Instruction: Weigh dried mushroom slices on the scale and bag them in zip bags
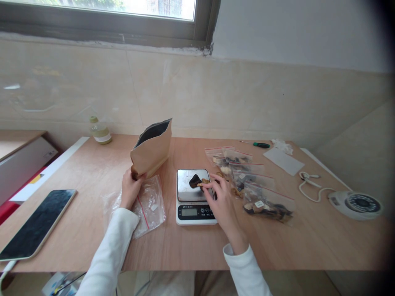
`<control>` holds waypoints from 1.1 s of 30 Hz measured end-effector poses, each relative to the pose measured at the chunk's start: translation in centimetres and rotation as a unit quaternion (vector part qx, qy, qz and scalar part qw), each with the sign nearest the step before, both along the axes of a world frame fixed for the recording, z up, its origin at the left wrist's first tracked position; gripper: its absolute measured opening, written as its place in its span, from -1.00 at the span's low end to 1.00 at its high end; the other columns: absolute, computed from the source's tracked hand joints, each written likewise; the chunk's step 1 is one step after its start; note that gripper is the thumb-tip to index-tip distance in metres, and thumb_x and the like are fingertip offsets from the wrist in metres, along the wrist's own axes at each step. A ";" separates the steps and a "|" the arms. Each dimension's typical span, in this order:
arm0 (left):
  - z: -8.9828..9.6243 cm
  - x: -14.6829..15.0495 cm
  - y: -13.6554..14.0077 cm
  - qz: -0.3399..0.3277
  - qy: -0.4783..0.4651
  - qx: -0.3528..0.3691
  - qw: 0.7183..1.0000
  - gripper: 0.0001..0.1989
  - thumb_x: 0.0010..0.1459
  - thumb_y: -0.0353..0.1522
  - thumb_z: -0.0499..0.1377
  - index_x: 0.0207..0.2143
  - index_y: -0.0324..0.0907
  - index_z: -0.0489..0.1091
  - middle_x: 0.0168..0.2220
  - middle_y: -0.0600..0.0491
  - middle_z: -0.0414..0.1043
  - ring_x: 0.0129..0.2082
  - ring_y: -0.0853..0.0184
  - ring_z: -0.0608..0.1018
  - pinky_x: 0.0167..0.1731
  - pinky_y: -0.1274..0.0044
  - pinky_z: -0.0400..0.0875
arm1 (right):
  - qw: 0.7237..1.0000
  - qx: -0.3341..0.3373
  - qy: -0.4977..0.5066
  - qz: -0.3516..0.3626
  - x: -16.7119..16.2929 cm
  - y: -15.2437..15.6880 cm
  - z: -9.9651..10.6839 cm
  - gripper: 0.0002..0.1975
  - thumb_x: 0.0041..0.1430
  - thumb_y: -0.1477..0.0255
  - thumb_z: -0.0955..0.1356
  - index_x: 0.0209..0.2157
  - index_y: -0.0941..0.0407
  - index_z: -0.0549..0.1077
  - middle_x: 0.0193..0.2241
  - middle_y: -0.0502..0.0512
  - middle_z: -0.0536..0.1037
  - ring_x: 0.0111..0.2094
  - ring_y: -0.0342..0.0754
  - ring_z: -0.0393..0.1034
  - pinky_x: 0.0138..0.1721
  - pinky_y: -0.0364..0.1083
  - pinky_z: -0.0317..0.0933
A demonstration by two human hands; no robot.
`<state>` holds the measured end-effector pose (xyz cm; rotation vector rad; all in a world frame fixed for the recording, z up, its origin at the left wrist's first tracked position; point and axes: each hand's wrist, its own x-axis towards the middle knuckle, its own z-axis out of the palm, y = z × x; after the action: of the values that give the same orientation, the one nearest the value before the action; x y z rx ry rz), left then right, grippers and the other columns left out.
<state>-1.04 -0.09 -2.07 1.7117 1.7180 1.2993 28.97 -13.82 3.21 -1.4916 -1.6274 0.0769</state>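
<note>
A small white digital scale [197, 218] stands mid-table, with a dark dried piece [195, 181] on its metal plate. Over that plate my right hand [221, 199] pinches a thin brown dried slice, perhaps mushroom [202, 183], between thumb and fingers. My left hand [131, 189] is closed at the lower left corner of an upright, open-topped brown paper pouch [152, 154]. A small brown patch shows at its fingertips; whether this is a dried piece or part of the pouch, I cannot tell. Beneath and beside that hand lie clear zip bags [152, 207] with a red seal line.
Several zip bags of dried pieces [268, 205] lie right of the scale. Farther right are a green-handled screwdriver [261, 145], a white sheet [284, 161] and a white dome camera [354, 204] with its cable. A phone [37, 224] and a small bottle [100, 131] are at the left.
</note>
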 end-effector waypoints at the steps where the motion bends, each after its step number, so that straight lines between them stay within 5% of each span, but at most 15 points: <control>1: 0.0 0.0 0.0 0.002 0.002 -0.002 1.000 -0.57 -0.06 -0.16 0.23 -0.17 -0.22 0.41 -0.25 -0.04 0.47 -0.26 0.17 0.49 -0.24 0.39 0.38 | 1.000 -0.003 -0.008 0.015 -0.4 0.6 0.3 -0.84 0.26 0.47 0.25 -0.34 0.10 0.45 -0.04 0.23 0.42 0.06 0.08 0.27 0.07 0.09 0.16; 8: -0.2 -0.1 0.1 0.004 0.001 -0.008 1.000 -0.57 -0.06 -0.15 0.23 -0.18 -0.22 0.40 -0.26 -0.03 0.47 -0.27 0.18 0.50 -0.25 0.41 0.39 | 0.993 -0.057 -0.079 0.062 -1.8 3.9 0.6 -0.86 0.28 0.50 0.20 -0.25 0.12 0.38 -0.03 0.24 0.44 0.14 0.14 0.20 0.12 0.16 0.10; 12: 0.0 0.0 0.1 0.005 0.002 -0.012 1.000 -0.58 -0.06 -0.16 0.22 -0.17 -0.22 0.40 -0.24 -0.04 0.48 -0.25 0.17 0.50 -0.25 0.41 0.39 | 0.982 -0.104 -0.136 0.079 -1.7 4.8 -0.9 -0.79 0.34 0.50 0.14 -0.19 0.14 0.37 -0.21 0.20 0.50 -0.11 0.09 0.36 -0.05 0.10 0.22; 18: 0.6 0.3 -0.3 0.026 0.035 -0.027 0.999 -0.60 -0.03 -0.16 0.20 -0.15 -0.17 0.38 -0.23 -0.04 0.48 -0.17 0.10 0.49 -0.10 0.29 0.33 | 0.993 -0.028 -0.111 0.038 1.1 4.6 -3.3 -0.73 0.39 0.43 0.06 -0.16 0.18 0.32 -0.24 0.27 0.46 -0.21 0.06 0.38 -0.16 0.03 0.29; 23: 1.2 0.7 -0.9 0.066 0.046 -0.041 0.996 -0.55 -0.02 -0.18 0.21 -0.07 -0.14 0.31 -0.15 -0.04 0.45 -0.05 0.05 0.46 0.10 0.14 0.09 | 0.994 -0.004 -0.095 -0.056 4.5 2.0 -3.9 -0.71 0.40 0.35 0.07 -0.14 0.17 0.32 -0.23 0.28 0.47 -0.21 0.09 0.40 -0.18 0.05 0.29; 28: 1.8 0.8 -1.8 0.149 -0.046 0.035 0.987 -0.59 0.06 -0.23 0.16 -0.03 -0.10 0.22 0.06 -0.05 0.26 0.04 0.21 0.37 0.04 0.34 0.20 | 0.980 -0.015 -0.155 -0.126 7.1 -2.0 -5.5 -0.68 0.37 0.35 0.11 -0.24 0.13 0.43 -0.25 0.25 0.46 -0.21 0.12 0.36 -0.17 0.10 0.26; 33: 3.2 0.2 -3.0 0.211 -0.067 0.018 0.975 -0.83 0.12 -0.35 0.07 -0.19 -0.12 0.25 -0.41 0.09 0.31 -0.36 0.29 0.43 -0.29 0.46 0.26 | 0.985 0.005 -0.123 -0.122 6.6 -6.2 -7.4 -0.65 0.34 0.31 0.14 -0.03 0.12 0.43 -0.06 0.30 0.39 -0.04 0.15 0.32 -0.05 0.16 0.23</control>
<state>-0.85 -3.07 1.10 1.2788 2.0579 1.5914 35.59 -20.00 -4.23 -1.7348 -1.6177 -0.2595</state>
